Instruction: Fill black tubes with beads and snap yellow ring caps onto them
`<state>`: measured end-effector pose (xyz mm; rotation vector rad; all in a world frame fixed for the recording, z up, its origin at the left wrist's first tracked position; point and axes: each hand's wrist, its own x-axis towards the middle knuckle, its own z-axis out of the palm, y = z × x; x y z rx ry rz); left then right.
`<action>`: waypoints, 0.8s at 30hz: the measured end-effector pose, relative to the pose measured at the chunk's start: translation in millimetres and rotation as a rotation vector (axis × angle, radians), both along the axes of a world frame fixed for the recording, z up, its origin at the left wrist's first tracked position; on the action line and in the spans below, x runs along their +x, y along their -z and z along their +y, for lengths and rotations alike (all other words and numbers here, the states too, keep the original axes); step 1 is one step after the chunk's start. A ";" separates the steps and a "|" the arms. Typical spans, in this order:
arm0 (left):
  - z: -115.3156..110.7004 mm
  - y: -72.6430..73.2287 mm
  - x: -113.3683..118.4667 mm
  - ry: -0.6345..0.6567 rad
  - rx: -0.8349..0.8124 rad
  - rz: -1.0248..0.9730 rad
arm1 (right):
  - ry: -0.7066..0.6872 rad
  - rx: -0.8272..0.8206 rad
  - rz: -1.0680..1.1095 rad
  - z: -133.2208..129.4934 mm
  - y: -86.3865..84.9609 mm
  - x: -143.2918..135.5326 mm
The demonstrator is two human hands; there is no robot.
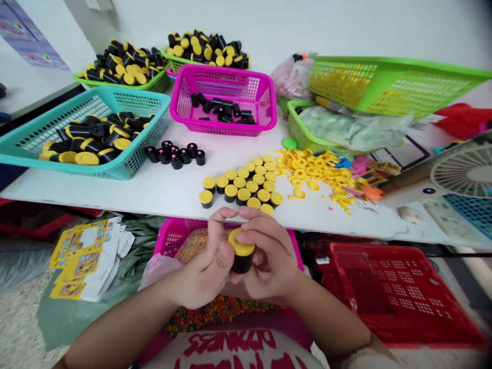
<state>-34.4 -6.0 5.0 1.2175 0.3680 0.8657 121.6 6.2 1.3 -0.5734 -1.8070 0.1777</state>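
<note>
Between both hands, over the basket at my lap, is a small black canister with a yellow lid (242, 261). My left hand (207, 269) grips it from the left, thumb against its side. My right hand (271, 253) closes round the other side, with fingers on the yellow lid. Just beyond my hands, several yellow-capped canisters (243, 195) stand upright in a cluster at the table's near edge. Below my wrists, many small coloured beads (219, 312) fill the lower part of the lap basket (165, 238).
Black pieces (176, 160) stand left on the table (115, 189). Yellow rings (307, 169) lie right, near a fan (461, 171). Canisters fill a turquoise basket (126, 164) and green baskets behind; a magenta basket (223, 125) holds black pieces. A red crate (403, 297) is lower right.
</note>
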 end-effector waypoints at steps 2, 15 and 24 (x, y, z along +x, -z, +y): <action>3.9 -6.0 1.3 -0.062 0.108 -0.041 | 0.036 -0.006 -0.110 2.9 -3.3 8.3; 63.5 17.2 -57.4 -0.855 0.239 1.016 | 0.858 -0.586 -0.543 75.0 59.3 130.3; 93.3 4.1 -66.9 -0.701 0.289 1.106 | 0.859 -0.609 -0.399 80.7 52.0 129.1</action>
